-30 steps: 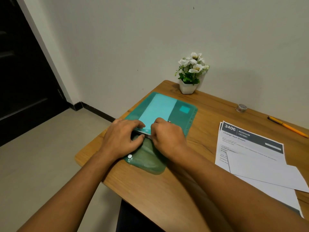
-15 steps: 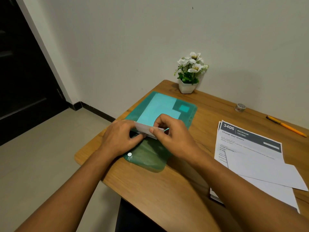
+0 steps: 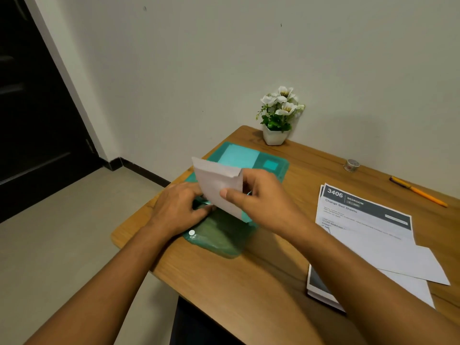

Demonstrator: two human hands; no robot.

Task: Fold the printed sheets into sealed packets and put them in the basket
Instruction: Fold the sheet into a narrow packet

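Note:
A green plastic snap folder (image 3: 216, 235) lies at the table's left end. My right hand (image 3: 258, 197) pinches a white envelope (image 3: 219, 185), thumb on its front, and holds it tilted up half out of the folder's opening. My left hand (image 3: 179, 207) rests on the folder beside the envelope's lower edge, fingers at the opening. A stack of printed sheets (image 3: 361, 220) headed "3406 Bedroom" lies to the right, with a blank white sheet (image 3: 398, 255) across it. No basket is in view.
A small white pot of artificial flowers (image 3: 277, 120) stands at the back edge by the wall. A roll of tape (image 3: 351, 165) and an orange pen (image 3: 420, 192) lie at the back right. The wooden table (image 3: 249, 290) ends just left of the folder; a dark door (image 3: 29, 95) is far left.
The right hand has drawn the white envelope up and out of the folder; a second ago both hands were flat at the folder's opening. The left hand stayed on the folder.

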